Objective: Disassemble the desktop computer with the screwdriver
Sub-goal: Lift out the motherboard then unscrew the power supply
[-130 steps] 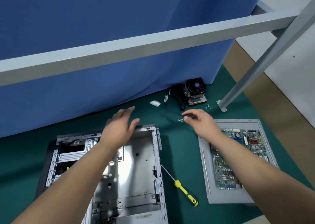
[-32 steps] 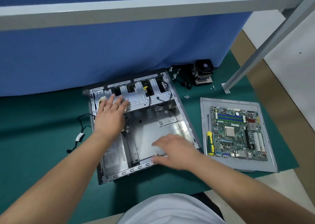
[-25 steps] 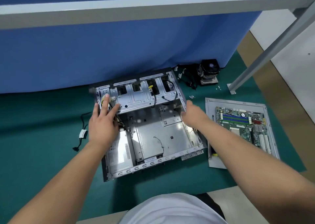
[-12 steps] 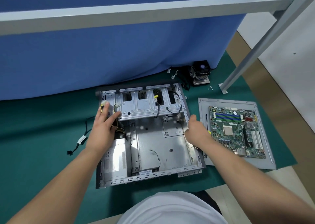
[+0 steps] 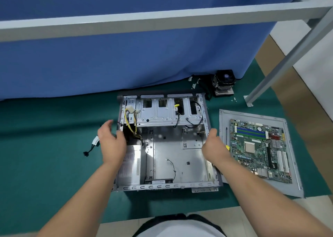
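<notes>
The left hand [image 5: 112,143] hovers with loose, spread fingers at the left wall of the computer case [image 5: 167,157], gripping nothing visible. The open case lies flat on the green mat [image 5: 45,155], its power supply [image 5: 130,164] in the near left corner. The right hand [image 5: 213,146] curls over the right wall; whether it actually grips is unclear. Just beside, the screwdriver [image 5: 226,136] lies mostly hidden on a grey panel [image 5: 295,164] carrying the motherboard [image 5: 259,148].

The computer case [image 5: 173,154] is bare silver-grey with yellow wires [image 5: 130,121]; the motherboard [image 5: 259,148] is green; the mat [image 5: 45,155] dark green; the curtain [image 5: 126,56] blue.
</notes>
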### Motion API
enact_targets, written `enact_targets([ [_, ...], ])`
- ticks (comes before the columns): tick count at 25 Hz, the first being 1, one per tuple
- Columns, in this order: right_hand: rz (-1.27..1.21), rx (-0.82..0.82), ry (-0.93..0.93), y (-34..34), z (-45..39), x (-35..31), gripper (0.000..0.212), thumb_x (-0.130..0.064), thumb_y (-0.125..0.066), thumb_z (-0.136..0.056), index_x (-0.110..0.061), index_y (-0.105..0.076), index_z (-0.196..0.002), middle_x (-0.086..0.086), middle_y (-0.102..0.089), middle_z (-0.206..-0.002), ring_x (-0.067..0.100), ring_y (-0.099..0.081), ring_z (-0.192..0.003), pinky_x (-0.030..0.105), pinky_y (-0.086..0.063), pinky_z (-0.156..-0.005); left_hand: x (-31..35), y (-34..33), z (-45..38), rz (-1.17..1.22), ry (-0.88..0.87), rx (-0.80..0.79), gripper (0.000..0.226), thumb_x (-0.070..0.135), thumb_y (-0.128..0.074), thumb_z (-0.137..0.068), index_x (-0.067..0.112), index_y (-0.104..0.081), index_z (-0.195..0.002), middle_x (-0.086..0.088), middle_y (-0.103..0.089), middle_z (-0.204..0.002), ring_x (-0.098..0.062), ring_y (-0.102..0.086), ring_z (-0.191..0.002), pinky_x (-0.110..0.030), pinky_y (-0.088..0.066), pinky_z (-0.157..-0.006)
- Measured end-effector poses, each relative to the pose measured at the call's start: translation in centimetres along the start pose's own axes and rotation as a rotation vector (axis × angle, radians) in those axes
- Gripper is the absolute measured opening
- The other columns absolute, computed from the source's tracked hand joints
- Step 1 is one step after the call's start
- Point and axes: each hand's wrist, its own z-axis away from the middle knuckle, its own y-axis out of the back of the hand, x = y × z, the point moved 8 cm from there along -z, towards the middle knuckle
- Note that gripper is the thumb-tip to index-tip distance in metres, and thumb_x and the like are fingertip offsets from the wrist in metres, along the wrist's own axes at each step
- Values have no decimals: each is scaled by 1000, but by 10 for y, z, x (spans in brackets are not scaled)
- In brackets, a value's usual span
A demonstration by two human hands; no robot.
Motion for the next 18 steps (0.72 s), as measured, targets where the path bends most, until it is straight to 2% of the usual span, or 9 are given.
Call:
enact_targets([
  [2, 14, -12, 3, 0, 0, 0, 27, 2, -40, -92, -12, -29, -112, 13, -52, -97, 34, -63, -78, 37, -41, -54, -16, -1, -5, 47, 310, 36, 21, 29, -52, -102, 18, -59, -119, -3, -59, -116, -17, -58, -103, -36, -45, -89],
  [4, 17, -13, 2, 0, -1, -1, 28, 4, -40, -91, -11, -29, -112, 15, -54, -97, 35, -63, -77, 36, -39, -53, -32, -10, -18, 78, 605, -65, 35, 52, -54, -99, 17, -57, -93, -5, -60, -93, -27, -56, -87, -35, -44, -71],
  [5, 19, -6, 0, 0, -1, -2, 28, 5, -39, -91, -11, -29, -112, 17, -55, -97, 35, -62, -76, 36, -39, -53, -38, -13, -25, 143, 723, -108, 44, 58, -58, -95, 15, -59, -91, -5, -61, -90, -27, -56, -83, -35, -48, -71],
  [6, 19, 7, -5, -1, -1, -2, 28, 6, -40, -91, -10, -30, -112, 17, -55, -97, 35, -62, -76, 36, -39, -54, -42, -17, -34, 240, 777, -131, 41, 56, -63, -94, 15, -63, -96, -6, -64, -93, -26, -59, -81, -36, -54, -74],
  [8, 27, 40, -21, -1, -2, -1, 30, 8, -40, -90, -9, -31, -113, 18, -55, -97, 37, -63, -78, 36, -39, -53, -43, -18, -59, 459, 725, -49, 20, 29, -66, -99, 14, -64, -112, -7, -70, -101, -18, -61, -74, -30, -55, -67],
  [10, 29, 65, -41, -3, -3, 0, 32, 9, -41, -89, -8, -31, -114, 19, -56, -96, 36, -63, -74, 35, -36, -50, -33, -11, -80, 609, 601, 36, 15, 8, -54, -104, 14, -59, -117, -9, -73, -104, -14, -65, -72, -24, -51, -60],
  [12, 8, 71, -55, -5, -2, 1, 33, 11, -39, -88, -11, -30, -111, 17, -54, -93, 33, -59, -69, 34, -35, -48, -18, 0, -98, 601, 447, 41, 17, 9, -45, -107, 15, -58, -117, -8, -73, -98, -13, -68, -69, -27, -58, -66],
  [14, -1, 77, -73, -5, -1, 1, 34, 13, -39, -87, -13, -30, -108, 15, -52, -88, 30, -57, -67, 33, -34, -48, -8, 11, -114, 560, 374, 36, 19, 11, -41, -108, 12, -58, -115, -7, -72, -92, -12, -69, -61, -27, -61, -63],
  [18, -17, 75, -111, -6, 1, -1, 35, 12, -38, -86, -13, -29, -108, 15, -51, -89, 29, -56, -70, 34, -32, -50, -24, 17, -146, 664, 610, 76, 17, 7, -36, -108, 5, -53, -107, -17, -64, -81, -22, -58, -54, -24, -52, -46],
])
